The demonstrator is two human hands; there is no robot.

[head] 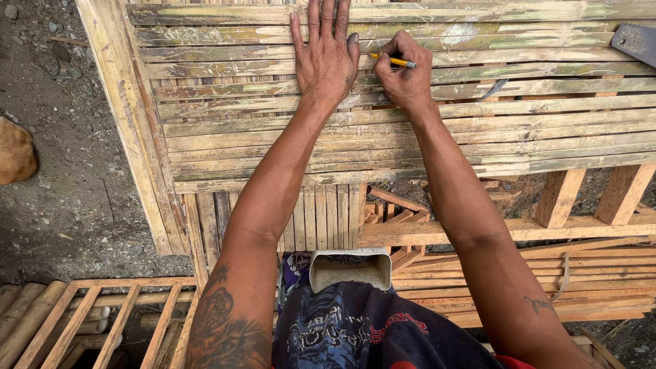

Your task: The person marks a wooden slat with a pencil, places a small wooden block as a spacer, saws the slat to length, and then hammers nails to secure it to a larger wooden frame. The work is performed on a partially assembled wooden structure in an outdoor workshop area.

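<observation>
My left hand lies flat, fingers spread, on a woven panel of split bamboo slats. Right beside it, my right hand pinches a yellow pencil, its tip pointing left toward the left hand's thumb and touching a slat. The two hands almost touch. The panel fills the upper half of the view and rests on a wooden frame.
A dark metal blade lies on the panel at the upper right. A small white container sits below the panel near my lap. Bamboo lattice frames lie at lower left. Bare dirt ground is on the left, with a tan animal at the edge.
</observation>
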